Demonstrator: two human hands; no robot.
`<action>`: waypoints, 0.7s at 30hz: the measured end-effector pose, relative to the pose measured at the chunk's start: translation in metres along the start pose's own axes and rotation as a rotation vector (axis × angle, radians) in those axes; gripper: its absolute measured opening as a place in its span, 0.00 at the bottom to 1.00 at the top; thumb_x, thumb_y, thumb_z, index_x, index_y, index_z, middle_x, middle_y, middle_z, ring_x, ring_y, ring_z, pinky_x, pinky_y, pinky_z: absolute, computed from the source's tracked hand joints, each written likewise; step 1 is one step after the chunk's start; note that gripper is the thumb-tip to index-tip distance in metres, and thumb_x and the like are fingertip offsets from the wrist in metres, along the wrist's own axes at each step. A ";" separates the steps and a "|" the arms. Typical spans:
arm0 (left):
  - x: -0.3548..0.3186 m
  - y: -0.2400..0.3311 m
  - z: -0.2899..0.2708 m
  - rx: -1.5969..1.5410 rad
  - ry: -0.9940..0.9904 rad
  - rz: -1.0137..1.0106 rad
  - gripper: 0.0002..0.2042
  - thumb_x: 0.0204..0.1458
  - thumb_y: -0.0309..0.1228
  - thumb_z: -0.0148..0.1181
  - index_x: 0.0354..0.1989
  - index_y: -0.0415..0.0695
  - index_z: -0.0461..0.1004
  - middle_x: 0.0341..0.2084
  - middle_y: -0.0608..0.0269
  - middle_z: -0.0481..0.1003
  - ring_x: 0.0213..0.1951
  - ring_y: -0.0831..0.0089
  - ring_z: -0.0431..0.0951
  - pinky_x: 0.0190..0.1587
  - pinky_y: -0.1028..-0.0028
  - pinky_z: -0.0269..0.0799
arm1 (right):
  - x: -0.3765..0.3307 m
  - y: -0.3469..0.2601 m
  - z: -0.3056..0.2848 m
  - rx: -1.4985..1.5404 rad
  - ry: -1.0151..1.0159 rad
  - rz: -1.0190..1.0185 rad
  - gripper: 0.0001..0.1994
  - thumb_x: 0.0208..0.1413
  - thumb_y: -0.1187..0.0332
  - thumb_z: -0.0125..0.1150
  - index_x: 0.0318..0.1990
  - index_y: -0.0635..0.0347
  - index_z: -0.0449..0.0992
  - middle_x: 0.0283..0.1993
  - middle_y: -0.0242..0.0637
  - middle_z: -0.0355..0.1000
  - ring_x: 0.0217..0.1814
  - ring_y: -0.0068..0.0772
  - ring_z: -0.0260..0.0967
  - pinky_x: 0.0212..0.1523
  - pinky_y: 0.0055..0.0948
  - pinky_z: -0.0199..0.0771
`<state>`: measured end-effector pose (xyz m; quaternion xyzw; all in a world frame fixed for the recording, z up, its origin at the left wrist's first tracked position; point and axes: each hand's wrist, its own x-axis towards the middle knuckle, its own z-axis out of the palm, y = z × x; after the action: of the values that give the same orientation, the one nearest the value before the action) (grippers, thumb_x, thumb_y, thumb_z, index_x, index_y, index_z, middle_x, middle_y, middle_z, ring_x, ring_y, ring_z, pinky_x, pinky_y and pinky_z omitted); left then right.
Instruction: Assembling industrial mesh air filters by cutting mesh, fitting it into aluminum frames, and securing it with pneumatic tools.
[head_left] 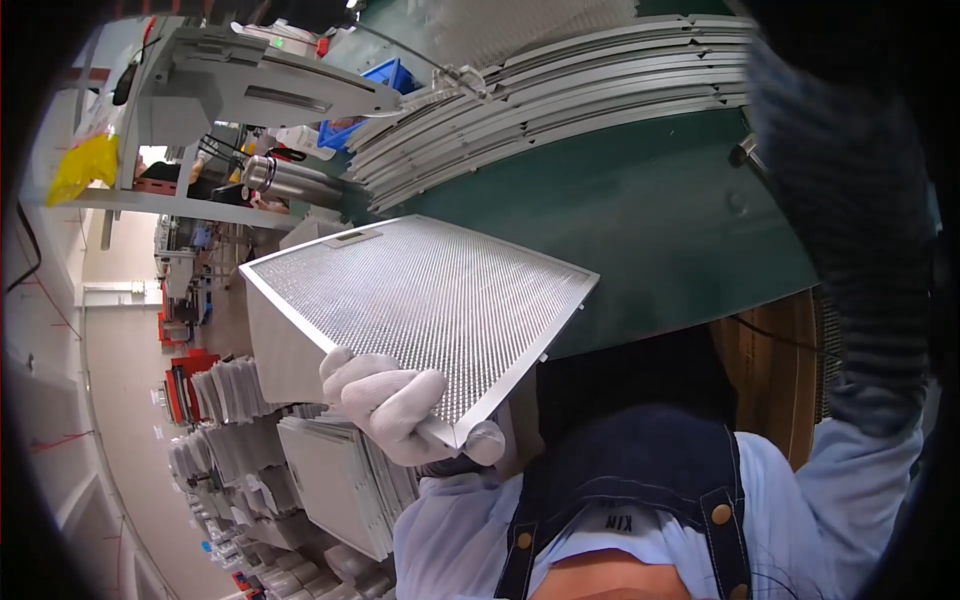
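Observation:
My left hand (pixel 395 400), in a white glove, grips the near corner of a rectangular metal mesh filter panel (pixel 420 295) with a thin silver frame. The panel is held tilted in the air, partly over the edge of the green table (pixel 640 230). My right forearm (pixel 860 250), in a dark striped sleeve cover, rises along the right edge of the picture. Its hand is lost in the dark rim at the top right. A fanned stack of similar framed panels (pixel 560 90) lies at the far side of the table.
Several piles of mesh panels (pixel 330 480) stand at the lower left, below the table. A grey machine (pixel 250 85) with a shelf, a yellow bag (pixel 85 165), a steel flask (pixel 285 178) and a blue bin (pixel 390 75) are at the upper left.

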<state>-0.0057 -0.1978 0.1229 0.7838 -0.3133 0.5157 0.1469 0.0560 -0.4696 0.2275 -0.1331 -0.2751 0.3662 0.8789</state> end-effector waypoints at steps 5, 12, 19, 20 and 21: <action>0.015 0.038 0.044 -0.231 0.095 -0.054 0.28 0.54 0.65 0.41 0.28 0.50 0.69 0.20 0.71 0.59 0.26 0.73 0.61 0.42 0.64 0.60 | -0.010 0.016 0.062 -0.715 0.398 -0.268 0.15 0.61 0.63 0.51 0.42 0.69 0.71 0.31 0.42 0.72 0.28 0.31 0.72 0.27 0.28 0.74; 0.038 0.026 0.068 -0.339 0.144 0.055 0.18 0.42 0.50 0.58 0.29 0.46 0.74 0.19 0.64 0.61 0.26 0.64 0.64 0.41 0.61 0.62 | 0.053 -0.011 0.086 -1.705 0.681 -0.517 0.13 0.58 0.64 0.52 0.31 0.68 0.73 0.21 0.37 0.70 0.21 0.29 0.70 0.21 0.27 0.70; 0.057 0.021 0.088 -0.428 0.102 0.073 0.17 0.29 0.40 0.69 0.30 0.49 0.73 0.22 0.67 0.61 0.29 0.65 0.63 0.40 0.63 0.56 | 0.083 -0.014 0.120 -1.680 0.773 -0.827 0.11 0.56 0.65 0.56 0.32 0.65 0.72 0.19 0.33 0.68 0.20 0.25 0.68 0.22 0.26 0.71; 0.059 0.023 0.092 -0.428 0.126 0.075 0.17 0.29 0.40 0.69 0.30 0.49 0.73 0.22 0.67 0.61 0.29 0.65 0.63 0.40 0.63 0.56 | 0.084 -0.016 0.125 -1.701 0.758 -0.833 0.11 0.56 0.65 0.56 0.32 0.65 0.72 0.19 0.33 0.68 0.20 0.25 0.68 0.22 0.26 0.71; 0.060 0.025 0.096 -0.430 0.128 0.061 0.18 0.29 0.40 0.69 0.31 0.49 0.74 0.22 0.66 0.61 0.29 0.64 0.63 0.40 0.63 0.56 | 0.086 -0.021 0.126 -1.640 0.620 -0.888 0.10 0.56 0.65 0.57 0.33 0.65 0.72 0.19 0.32 0.68 0.20 0.25 0.68 0.22 0.25 0.71</action>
<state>0.0634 -0.2905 0.1338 0.6903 -0.4297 0.4898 0.3145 0.0447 -0.4187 0.3727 -0.6768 -0.2261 -0.3529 0.6052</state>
